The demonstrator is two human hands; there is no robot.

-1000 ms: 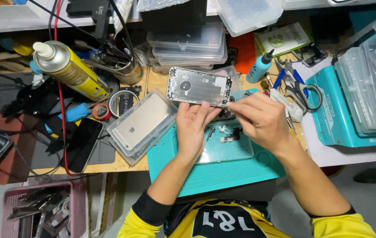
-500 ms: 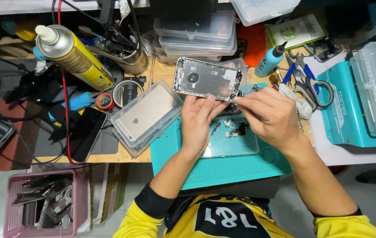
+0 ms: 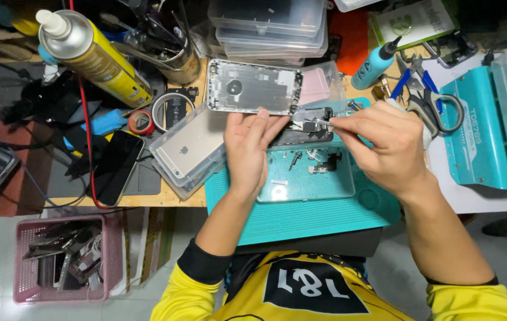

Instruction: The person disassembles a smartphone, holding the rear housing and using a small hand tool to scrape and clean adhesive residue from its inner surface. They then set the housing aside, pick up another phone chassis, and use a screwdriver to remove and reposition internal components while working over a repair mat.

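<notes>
Phone rear housing propped on edge at the back of the teal mat, bare metal interior facing the camera. Judged light, thin and stiff, though easily bent; edges likely sharp, inner face fragile. Best gripped by the long side rails, not the inside.

Left hand: fingers extended, tips supporting the housing's lower edge. Right hand: fingers pinched narrow on a slim tool, tip at the small dark part below the housing. Loose small parts in the clear tray.

Versus half a second ago: hands and housing in much the same arrangement; housing now closer to square in view.
</notes>
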